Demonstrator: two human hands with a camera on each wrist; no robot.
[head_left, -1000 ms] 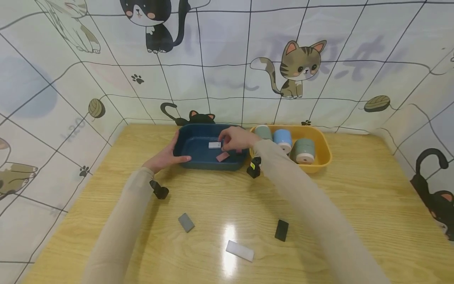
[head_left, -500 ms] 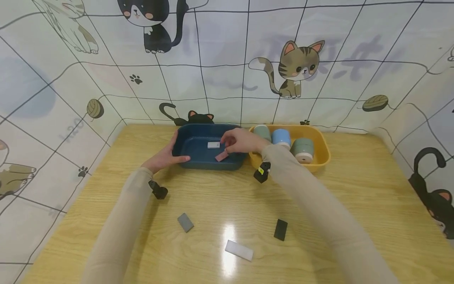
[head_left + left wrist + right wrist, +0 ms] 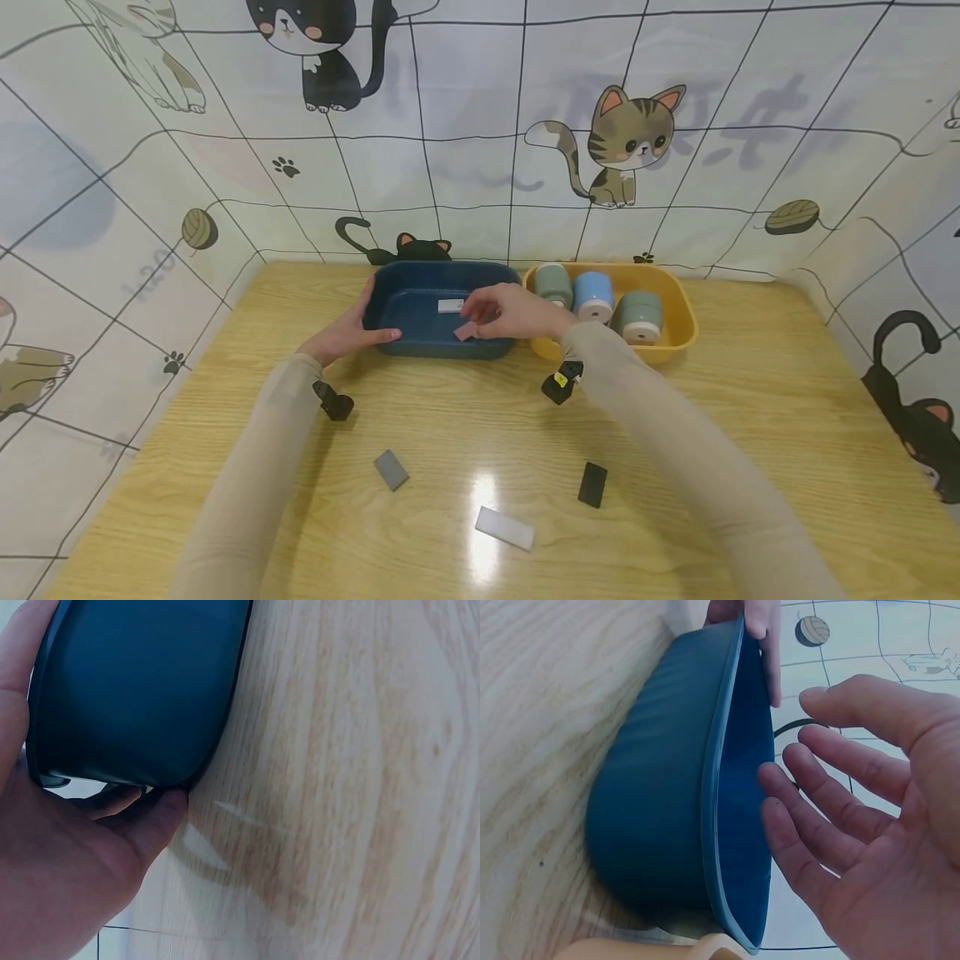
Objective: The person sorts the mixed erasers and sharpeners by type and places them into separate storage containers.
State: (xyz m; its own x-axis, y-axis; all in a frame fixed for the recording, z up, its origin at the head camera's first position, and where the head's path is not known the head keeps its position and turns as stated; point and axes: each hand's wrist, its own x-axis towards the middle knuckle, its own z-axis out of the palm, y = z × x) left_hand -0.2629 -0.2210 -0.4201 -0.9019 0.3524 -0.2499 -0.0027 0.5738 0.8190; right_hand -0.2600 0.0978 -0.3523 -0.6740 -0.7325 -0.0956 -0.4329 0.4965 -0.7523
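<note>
My left hand [image 3: 341, 333] grips the left end of a dark blue plastic bin [image 3: 442, 350], its thumb on the near side and its fingers around the end. In the left wrist view the fingers [image 3: 161, 817] reach under the bin's edge. Over the bin's right half hovers my right hand [image 3: 517, 312], fingers loosely bent. The right wrist view shows nothing between its thumb and fingers. Inside the bin lie a small white block [image 3: 450, 306] with a dark mark at one end and a pink block [image 3: 465, 331], the latter partly covered by my right fingertips in the head view.
Touching the blue bin's right side is a yellow bin [image 3: 678, 333] with green and blue spools [image 3: 592, 296]. On the wooden table nearer me lie a grey block [image 3: 391, 470], a silvery white block [image 3: 504, 528] and a black block [image 3: 592, 485]. A cat-print sheet [image 3: 465, 167] rises behind.
My right hand has drifted a little right and nearer to me over the bin, and now covers part of the pink block. My left hand keeps its hold on the bin.
</note>
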